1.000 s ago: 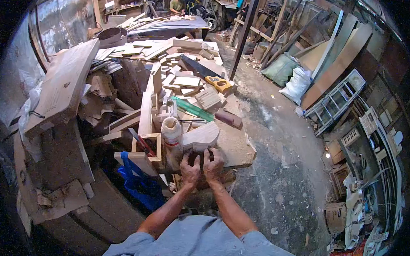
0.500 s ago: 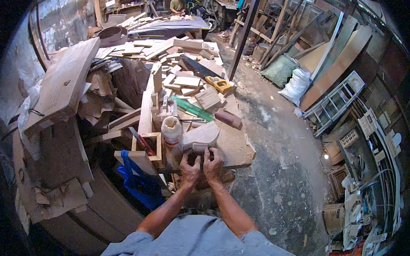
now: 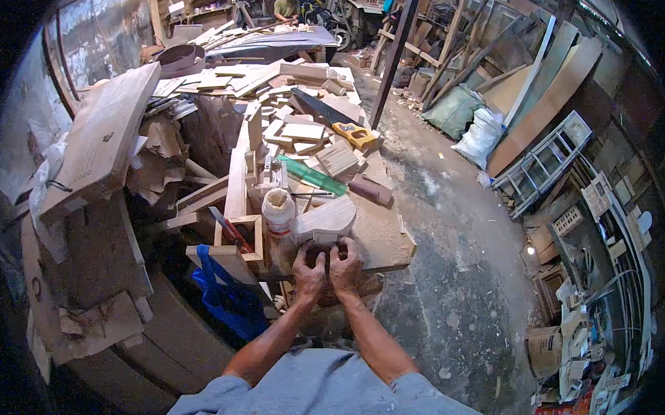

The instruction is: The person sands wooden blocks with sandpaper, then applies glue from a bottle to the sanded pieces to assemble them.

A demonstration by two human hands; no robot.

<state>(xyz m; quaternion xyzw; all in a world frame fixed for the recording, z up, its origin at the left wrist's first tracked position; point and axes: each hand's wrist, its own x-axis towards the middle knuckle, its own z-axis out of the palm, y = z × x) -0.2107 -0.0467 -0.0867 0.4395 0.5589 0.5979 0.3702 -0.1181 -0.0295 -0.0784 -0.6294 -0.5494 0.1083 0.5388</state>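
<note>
My left hand (image 3: 309,275) and my right hand (image 3: 346,266) are side by side at the near edge of the wooden workbench (image 3: 385,243). Their fingers are bent around a small wooden block (image 3: 325,237), which both hold at its two ends. Just beyond the fingertips lies a pale wooden piece with a curved edge (image 3: 327,221), right up against the small block in this view. A white plastic jar (image 3: 278,218) with a stained, open top stands left of the curved piece.
A handsaw with a yellow handle (image 3: 356,136), a green strip (image 3: 313,175), a brown sanding block (image 3: 370,189) and many wood offcuts (image 3: 302,132) cover the bench. A blue bag (image 3: 228,299) hangs at the left. Another person (image 3: 287,9) is far back. Concrete floor (image 3: 455,287) runs along the right.
Both hands stay in almost the same spot, with the fingers still around the small wooden block. The block has shifted slightly between the fingertips.
</note>
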